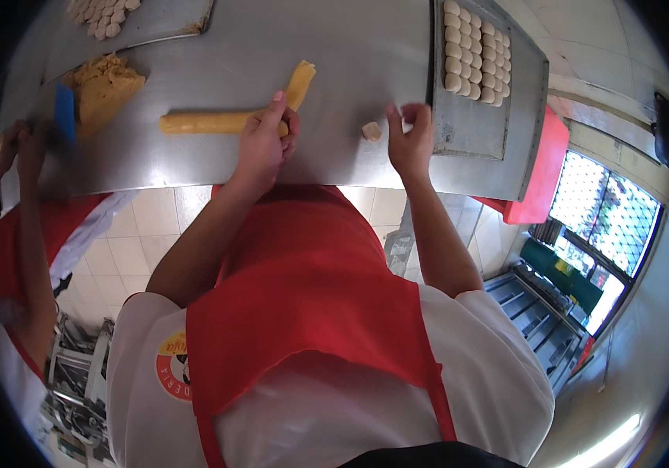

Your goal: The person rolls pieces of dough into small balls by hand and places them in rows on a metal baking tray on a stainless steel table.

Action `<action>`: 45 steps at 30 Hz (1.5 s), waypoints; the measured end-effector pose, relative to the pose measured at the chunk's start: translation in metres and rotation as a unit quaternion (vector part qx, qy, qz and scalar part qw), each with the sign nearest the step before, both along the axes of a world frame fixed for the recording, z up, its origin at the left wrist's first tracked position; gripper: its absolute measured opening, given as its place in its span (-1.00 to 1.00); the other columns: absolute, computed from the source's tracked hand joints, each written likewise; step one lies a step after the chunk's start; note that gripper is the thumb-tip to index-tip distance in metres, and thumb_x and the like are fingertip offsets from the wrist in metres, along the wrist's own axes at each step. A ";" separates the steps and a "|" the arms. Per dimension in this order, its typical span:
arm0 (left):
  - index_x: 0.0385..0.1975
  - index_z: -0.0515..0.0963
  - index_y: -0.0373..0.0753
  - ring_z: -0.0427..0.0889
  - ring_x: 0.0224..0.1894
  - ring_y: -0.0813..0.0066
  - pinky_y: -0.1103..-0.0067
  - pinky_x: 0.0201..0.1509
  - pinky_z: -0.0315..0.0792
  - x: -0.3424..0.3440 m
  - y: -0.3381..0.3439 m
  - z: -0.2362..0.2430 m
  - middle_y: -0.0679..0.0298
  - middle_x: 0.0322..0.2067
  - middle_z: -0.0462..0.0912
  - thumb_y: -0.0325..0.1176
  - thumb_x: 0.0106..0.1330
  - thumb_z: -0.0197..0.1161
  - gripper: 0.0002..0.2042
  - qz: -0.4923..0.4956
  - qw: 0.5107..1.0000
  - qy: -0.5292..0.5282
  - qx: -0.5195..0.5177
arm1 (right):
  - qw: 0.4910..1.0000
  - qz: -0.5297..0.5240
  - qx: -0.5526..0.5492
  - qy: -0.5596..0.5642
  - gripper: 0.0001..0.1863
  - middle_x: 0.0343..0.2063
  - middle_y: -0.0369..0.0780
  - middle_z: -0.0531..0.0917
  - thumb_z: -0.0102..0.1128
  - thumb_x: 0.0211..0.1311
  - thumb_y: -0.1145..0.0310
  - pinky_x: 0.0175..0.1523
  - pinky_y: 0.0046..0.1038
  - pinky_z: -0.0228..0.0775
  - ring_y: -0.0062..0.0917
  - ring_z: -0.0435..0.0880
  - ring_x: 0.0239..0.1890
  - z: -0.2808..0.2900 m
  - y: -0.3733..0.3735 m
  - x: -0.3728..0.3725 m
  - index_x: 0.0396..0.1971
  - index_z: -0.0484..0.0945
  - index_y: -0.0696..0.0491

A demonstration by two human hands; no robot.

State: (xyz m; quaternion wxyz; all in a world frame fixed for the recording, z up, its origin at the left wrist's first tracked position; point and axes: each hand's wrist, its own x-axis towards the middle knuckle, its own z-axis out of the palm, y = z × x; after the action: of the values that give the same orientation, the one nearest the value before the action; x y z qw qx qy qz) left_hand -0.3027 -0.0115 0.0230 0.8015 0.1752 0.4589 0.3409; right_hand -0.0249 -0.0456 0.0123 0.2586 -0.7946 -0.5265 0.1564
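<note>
Grips the right end of a smooth yellow dough log (198,123) in the left hand (264,148), with the thumb laid over the top. Extends the log leftward from that hand, crosswise over the steel worktop (326,35). Just beyond the left fingers, shows a flatter yellow dough strip (303,80) slanting away; cannot tell whether joined to the log. Holds the right hand (412,140) open and empty above the worktop, with thumb and forefinger parted, just beside a small pale dough piece (372,131). Farther right, displays pale dough balls (475,51) packed in rows on a metal tray (471,142). At far left, includes a co-worker's hands (22,144), blurred, near a blue scraper (64,113) and a crumbly yellow dough mound (112,84).
</note>
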 end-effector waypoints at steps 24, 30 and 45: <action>0.31 0.48 -0.16 0.59 0.24 0.05 0.24 0.38 0.44 0.134 -0.011 -0.047 0.13 0.10 0.65 -0.44 0.25 0.44 -0.42 -0.342 0.582 0.442 0.591 | 0.976 0.137 0.163 0.042 -0.67 0.10 -0.06 0.60 0.44 0.31 0.31 0.18 -0.18 0.47 -0.13 0.61 0.08 -0.060 -0.059 0.045 0.06 0.74 0.01; 0.46 0.38 -0.16 0.72 0.09 0.43 0.42 0.25 0.57 0.105 -0.019 -0.021 0.28 -0.05 0.73 -0.55 0.28 0.54 -0.27 -0.230 0.904 0.100 0.347 | 0.921 0.132 0.031 0.365 -0.70 -0.12 -0.12 0.74 0.45 0.40 0.32 -0.01 -0.30 0.61 -0.37 0.74 -0.12 -0.037 -0.058 0.026 0.01 0.64 0.12; -0.06 0.81 -0.29 0.79 -0.20 0.53 0.51 -0.03 0.66 0.101 -0.030 -0.005 0.16 -0.20 0.87 -0.42 0.43 0.40 -0.82 -0.116 0.872 0.217 0.423 | 0.935 0.079 0.024 0.344 -0.71 -0.22 -0.12 0.83 0.34 0.45 0.48 -0.15 -0.46 0.66 -0.52 0.81 -0.26 0.025 -0.056 -0.002 0.10 0.74 0.21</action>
State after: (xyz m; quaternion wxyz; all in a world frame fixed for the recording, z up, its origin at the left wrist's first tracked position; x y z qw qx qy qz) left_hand -0.2013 -0.0414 0.0181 0.5653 0.6188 0.4094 0.3604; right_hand -0.0271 -0.1012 0.0370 0.4296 -0.6420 -0.4698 0.4273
